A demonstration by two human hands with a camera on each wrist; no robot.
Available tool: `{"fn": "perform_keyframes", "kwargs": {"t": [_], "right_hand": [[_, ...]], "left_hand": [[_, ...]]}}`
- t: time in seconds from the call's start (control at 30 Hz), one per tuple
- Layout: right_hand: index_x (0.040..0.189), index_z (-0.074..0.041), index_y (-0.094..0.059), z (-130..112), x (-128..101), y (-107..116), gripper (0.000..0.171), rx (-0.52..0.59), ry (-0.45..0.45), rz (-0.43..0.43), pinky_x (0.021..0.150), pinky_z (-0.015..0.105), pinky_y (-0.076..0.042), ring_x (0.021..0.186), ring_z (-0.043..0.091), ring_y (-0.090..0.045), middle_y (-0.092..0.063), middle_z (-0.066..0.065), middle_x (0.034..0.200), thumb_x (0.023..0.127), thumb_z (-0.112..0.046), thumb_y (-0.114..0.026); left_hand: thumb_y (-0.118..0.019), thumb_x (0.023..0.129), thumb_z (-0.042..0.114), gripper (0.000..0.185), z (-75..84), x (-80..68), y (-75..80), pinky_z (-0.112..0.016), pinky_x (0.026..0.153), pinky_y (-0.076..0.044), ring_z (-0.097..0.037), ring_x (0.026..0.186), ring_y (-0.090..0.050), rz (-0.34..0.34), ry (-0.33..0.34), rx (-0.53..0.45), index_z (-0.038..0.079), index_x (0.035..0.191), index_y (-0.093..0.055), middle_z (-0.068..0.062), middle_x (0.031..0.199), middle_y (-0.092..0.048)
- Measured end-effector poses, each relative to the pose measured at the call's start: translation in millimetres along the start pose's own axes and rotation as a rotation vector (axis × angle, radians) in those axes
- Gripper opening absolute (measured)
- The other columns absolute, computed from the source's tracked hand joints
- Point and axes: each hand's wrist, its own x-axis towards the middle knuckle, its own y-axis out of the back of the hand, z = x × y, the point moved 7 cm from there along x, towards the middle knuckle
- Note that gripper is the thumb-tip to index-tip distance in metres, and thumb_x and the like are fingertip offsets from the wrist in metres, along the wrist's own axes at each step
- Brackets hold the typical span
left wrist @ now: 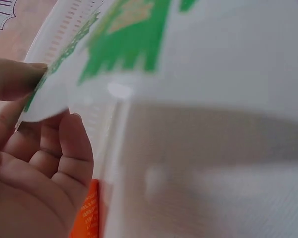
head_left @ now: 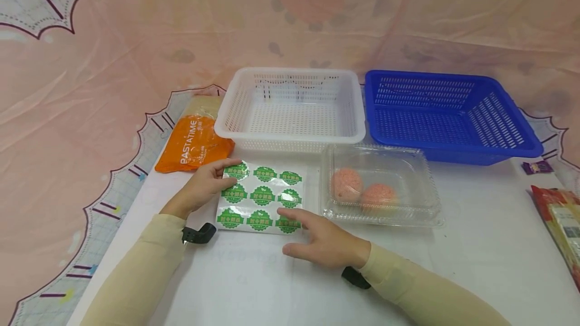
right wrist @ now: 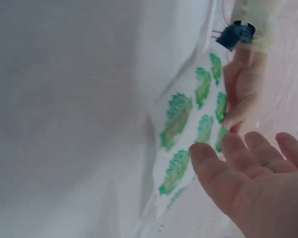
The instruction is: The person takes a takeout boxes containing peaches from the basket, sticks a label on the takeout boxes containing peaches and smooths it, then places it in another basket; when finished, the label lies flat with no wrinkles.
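Observation:
A white sheet of green round stickers [head_left: 263, 196] lies in front of the white basket, lifted off the table along its edge in the left wrist view. My left hand [head_left: 202, 187] pinches its left side, thumb on top and fingers beneath. Over the sheet's lower right corner hovers my right hand [head_left: 327, 239], its fingers spread and nothing held, also seen with its fingers [right wrist: 238, 163] apart in the right wrist view. A clear plastic clamshell box [head_left: 408, 185] with two pink round items [head_left: 379, 198] inside stands just right of the sheet.
Behind the sheet are a white mesh basket [head_left: 290, 140] and, to its right, a blue basket [head_left: 457, 152]. An orange PASTATIME bag [head_left: 195, 140] lies at the left. At the right edge are a small purple packet [head_left: 537, 167] and a red-and-yellow package [head_left: 559, 225].

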Motion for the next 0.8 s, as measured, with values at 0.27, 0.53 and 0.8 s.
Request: {"fn": "perform_keyframes", "kwargs": {"t": [0.27, 0.53, 0.8], "right_hand": [[0.146, 0.002, -0.045, -14, 1, 7, 0.057, 0.038, 0.096, 0.008, 0.099, 0.042, -0.049, 0.120, 0.030, -0.059, -0.051, 0.016, 0.145, 0.097, -0.019, -0.066], [0.144, 0.002, -0.046, -24, 0, 19, 0.055, 0.052, 0.128, 0.047, 0.097, 0.043, -0.050, 0.114, 0.032, -0.061, -0.054, 0.018, 0.141, 0.096, -0.014, -0.067], [0.145, 0.003, -0.045, -31, 1, 32, 0.055, 0.041, 0.113, 0.081, 0.098, 0.042, -0.050, 0.115, 0.033, -0.059, -0.052, 0.017, 0.143, 0.096, -0.010, -0.066]], "left_hand": [[-0.066, 0.095, 0.008, 0.056, 2.0, -0.4, 2.4, -0.017, 0.086, -0.052, -0.026, 0.104, -0.056, 0.030, 0.002, 0.031, 0.007, 0.148, -0.048, -0.019, 0.139, -0.054], [-0.064, 0.097, 0.009, 0.055, 8.1, -4.8, 5.2, -0.017, 0.087, -0.050, -0.028, 0.108, -0.053, 0.044, -0.003, 0.048, 0.009, 0.149, -0.048, -0.017, 0.140, -0.054], [-0.062, 0.098, 0.010, 0.054, 19.0, -9.1, 7.6, -0.015, 0.085, -0.049, -0.029, 0.109, -0.051, 0.075, -0.039, 0.060, 0.010, 0.150, -0.047, -0.015, 0.143, -0.052]]}}
